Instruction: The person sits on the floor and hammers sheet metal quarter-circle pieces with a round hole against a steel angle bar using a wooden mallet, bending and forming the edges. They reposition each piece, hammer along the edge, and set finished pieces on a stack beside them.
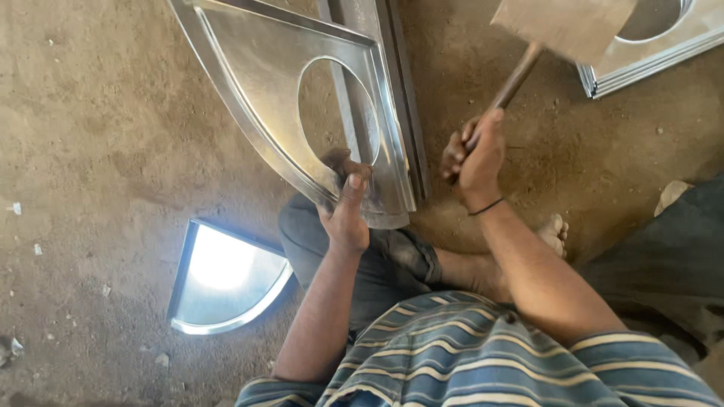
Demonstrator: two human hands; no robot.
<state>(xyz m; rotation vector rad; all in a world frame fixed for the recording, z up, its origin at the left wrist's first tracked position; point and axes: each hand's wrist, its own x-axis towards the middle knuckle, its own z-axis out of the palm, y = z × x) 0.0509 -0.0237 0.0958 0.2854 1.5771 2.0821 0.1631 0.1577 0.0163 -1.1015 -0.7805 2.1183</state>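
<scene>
Head view, looking straight down at a dirt floor.

Left hand (345,215): closed on the lower corner of a shiny quarter-round sheet-metal panel with a round hole cut in it (264,83). Thumb on top of the sheet, fingers curled under the edge and mostly hidden. The panel lies flat, its corner over the person's knee in dark trousers (362,256); its upper part runs out of frame at the top. Through the hole, a long grey metal bar (377,45) shows beneath the panel; how the two touch cannot be made out.

Right hand (473,157): fist wrapped tight round the lower end of a brown wooden-handled mallet with a pale blocky head (562,26). Head raised, blurred, cut off by the top edge; its material is hard to tell. A thin dark band sits on the wrist.

Second piece, a smaller shiny quarter-round metal panel (226,279), lies on the floor left of the knee, well apart from both hands; glare washes out its surface.

Top right: a stack of flat metal sheets with a round cutout (664,45), only a corner in view.

A bare foot (556,234) shows partly behind the right forearm. Striped blue shirt (467,362) fills the bottom edge.
</scene>
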